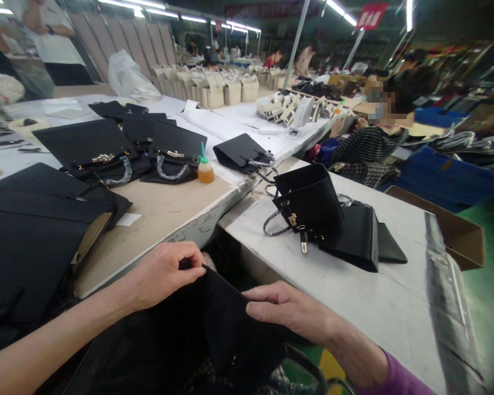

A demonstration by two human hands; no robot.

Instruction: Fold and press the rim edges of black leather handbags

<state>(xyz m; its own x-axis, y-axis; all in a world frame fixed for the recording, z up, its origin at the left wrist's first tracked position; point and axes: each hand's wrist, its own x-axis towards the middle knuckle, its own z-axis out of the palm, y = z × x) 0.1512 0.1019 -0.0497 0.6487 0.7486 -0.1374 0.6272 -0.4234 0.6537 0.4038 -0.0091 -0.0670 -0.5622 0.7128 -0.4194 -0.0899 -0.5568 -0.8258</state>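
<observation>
A black handbag lies over my lap, its upper edge running between my two hands. My left hand pinches one corner of that edge between thumb and fingers. Further along, my right hand grips the same edge, thumb on the near face and fingers behind. Small metal fittings show low on the bag, and a dark handle curves out at its lower right. The bag's lower part is dark and hard to make out.
Black handbags with wrapped handles lie on the left table, beside a small bottle of amber liquid. More black bags rest on the right table. Beige bags stand in rows behind. A person in a striped top sits at right.
</observation>
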